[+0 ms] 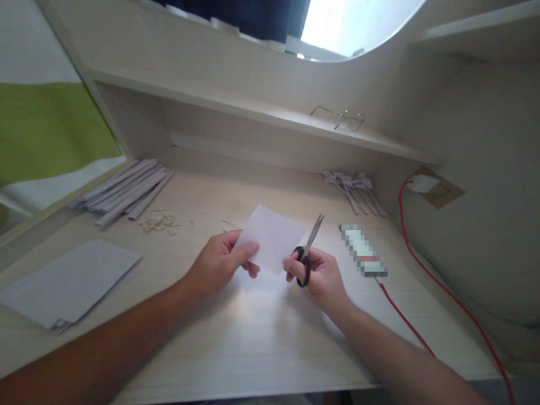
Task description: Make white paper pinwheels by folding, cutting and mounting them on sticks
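A small sheet of white paper [272, 236] is held above the desk, tilted, between my two hands. My left hand [230, 256] pinches its left edge, thumb on top. In my right hand [318, 274] is a pair of scissors [311, 239] with black handles; the blades point up and away and look nearly closed. The thumb and fingertips of that hand also touch the lower right corner of the paper. Part of the right hand's fingers is hidden behind the scissor handles.
Rolled paper tubes [130, 188] lie at the back left, with rubber bands [160, 222] in front. A stack of paper [76, 281] is at the left. Folded paper pieces [352, 188], a phone [363, 250] and a red cable [447, 287] lie right. Glasses [348, 119] rest on the shelf [253, 109].
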### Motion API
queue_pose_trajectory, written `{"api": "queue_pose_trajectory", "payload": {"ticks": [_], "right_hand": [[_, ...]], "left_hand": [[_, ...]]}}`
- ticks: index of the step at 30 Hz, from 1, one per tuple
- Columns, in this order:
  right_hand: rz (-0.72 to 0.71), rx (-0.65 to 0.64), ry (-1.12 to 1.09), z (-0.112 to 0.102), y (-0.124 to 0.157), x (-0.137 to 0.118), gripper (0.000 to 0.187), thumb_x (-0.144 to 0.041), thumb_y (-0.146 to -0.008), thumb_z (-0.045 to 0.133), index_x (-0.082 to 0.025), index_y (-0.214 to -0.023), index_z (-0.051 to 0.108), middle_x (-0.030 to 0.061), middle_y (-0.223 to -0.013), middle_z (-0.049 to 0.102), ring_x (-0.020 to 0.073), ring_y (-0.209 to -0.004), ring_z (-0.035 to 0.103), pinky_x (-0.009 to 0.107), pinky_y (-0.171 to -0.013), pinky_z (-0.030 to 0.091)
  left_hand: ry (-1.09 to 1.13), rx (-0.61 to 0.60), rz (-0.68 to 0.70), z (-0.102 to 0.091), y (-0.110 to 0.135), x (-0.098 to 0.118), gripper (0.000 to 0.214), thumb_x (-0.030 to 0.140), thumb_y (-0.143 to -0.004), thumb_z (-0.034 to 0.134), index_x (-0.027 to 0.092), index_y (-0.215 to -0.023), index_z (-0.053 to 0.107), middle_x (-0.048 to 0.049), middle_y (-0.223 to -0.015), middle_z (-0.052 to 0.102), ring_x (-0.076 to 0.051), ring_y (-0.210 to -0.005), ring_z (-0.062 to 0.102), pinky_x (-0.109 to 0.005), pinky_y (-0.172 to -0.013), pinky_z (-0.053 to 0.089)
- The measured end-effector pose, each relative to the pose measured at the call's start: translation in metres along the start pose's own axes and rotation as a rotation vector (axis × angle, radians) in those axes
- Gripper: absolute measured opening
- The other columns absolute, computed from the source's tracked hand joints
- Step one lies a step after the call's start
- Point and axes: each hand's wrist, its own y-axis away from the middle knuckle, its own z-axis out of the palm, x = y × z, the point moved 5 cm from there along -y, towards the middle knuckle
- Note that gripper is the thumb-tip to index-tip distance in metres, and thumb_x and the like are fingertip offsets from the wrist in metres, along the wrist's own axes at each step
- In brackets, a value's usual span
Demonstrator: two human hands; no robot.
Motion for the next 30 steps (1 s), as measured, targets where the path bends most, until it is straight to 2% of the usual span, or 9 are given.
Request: {"api": "queue_pose_trajectory", "payload": {"ticks": [3,6,9,12,16,21,25,30], "right_hand": [[0.019,-0.022,0.050,-0.004,0.000,-0.003,0.028,-0.041,-0.075,0.082,-0.017,-0.077,0.067,0.0006,-0.061,0.066,0.0144,-0.057,0.057,0.026,-0.056,0.044],[0.075,-0.215,0.093,-0.003,0.000,-0.004,0.032,-0.047,-0.082,0.076,-0.015,-0.082,0.069,0.0018,-0.066,0.064,0.0145,-0.062,0.055,0.026,-0.058,0.042],[0.172,-0.438,0.132,0.004,0.005,-0.002,0.038,-0.052,-0.084,0.074,-0.014,-0.088,0.069,0.0019,-0.072,0.060,0.0137,-0.066,0.050,0.026,-0.058,0.037],[0.225,-0.560,0.114,0.012,0.011,-0.001,0.044,-0.056,-0.081,0.077,-0.014,-0.088,0.068,0.0014,-0.076,0.056,0.0131,-0.069,0.045,0.025,-0.058,0.034],[0.270,-0.598,0.063,0.019,0.015,0.001,0.049,-0.060,-0.078,0.080,-0.013,-0.085,0.067,-0.0006,-0.072,0.052,0.0113,-0.065,0.041,0.024,-0.057,0.030],[0.346,-0.622,0.021,0.020,0.018,0.006,0.042,-0.052,-0.077,0.084,-0.013,-0.081,0.068,-0.0042,-0.064,0.047,0.0088,-0.059,0.036,0.024,-0.054,0.026],[0.358,-0.630,0.006,0.019,0.018,0.007,0.036,-0.044,-0.074,0.087,-0.013,-0.078,0.069,-0.0036,-0.065,0.049,0.0090,-0.060,0.037,0.023,-0.055,0.026],[0.391,-0.646,-0.001,0.019,0.019,0.009,0.039,-0.046,-0.073,0.087,-0.014,-0.073,0.064,-0.0057,-0.061,0.044,0.0083,-0.057,0.032,0.024,-0.052,0.022]], "left_hand": [[0.017,0.091,0.034,-0.011,0.000,0.009,0.027,0.038,-0.087,0.068,0.013,-0.079,0.066,-0.0030,-0.066,0.069,-0.016,-0.053,0.066,-0.029,-0.053,0.056],[0.021,0.184,0.031,-0.023,-0.001,0.017,0.028,0.039,-0.085,0.071,0.013,-0.080,0.065,-0.0019,-0.063,0.068,-0.016,-0.052,0.065,-0.028,-0.052,0.057],[0.073,0.227,0.003,-0.031,-0.003,0.017,0.026,0.038,-0.085,0.071,0.015,-0.078,0.062,0.0005,-0.056,0.066,-0.015,-0.048,0.062,-0.027,-0.049,0.054],[0.063,0.239,0.001,-0.032,-0.003,0.016,0.028,0.037,-0.086,0.069,0.017,-0.070,0.058,0.0035,-0.049,0.059,-0.012,-0.041,0.054,-0.022,-0.041,0.045],[-0.042,0.265,0.009,-0.029,-0.001,0.019,0.035,0.036,-0.089,0.065,0.018,-0.063,0.052,0.0054,-0.044,0.053,-0.008,-0.038,0.045,-0.020,-0.040,0.035],[-0.118,0.269,0.045,-0.026,0.003,0.027,0.038,0.035,-0.093,0.061,0.019,-0.060,0.051,0.0052,-0.044,0.053,-0.008,-0.041,0.046,-0.022,-0.046,0.037],[-0.152,0.276,0.047,-0.025,0.004,0.029,0.040,0.034,-0.093,0.061,0.019,-0.057,0.051,0.0049,-0.044,0.053,-0.009,-0.043,0.047,-0.022,-0.049,0.038],[-0.127,0.243,0.025,-0.022,0.005,0.026,0.039,0.037,-0.092,0.062,0.019,-0.059,0.051,0.0050,-0.045,0.053,-0.010,-0.043,0.047,-0.023,-0.049,0.037]]}}
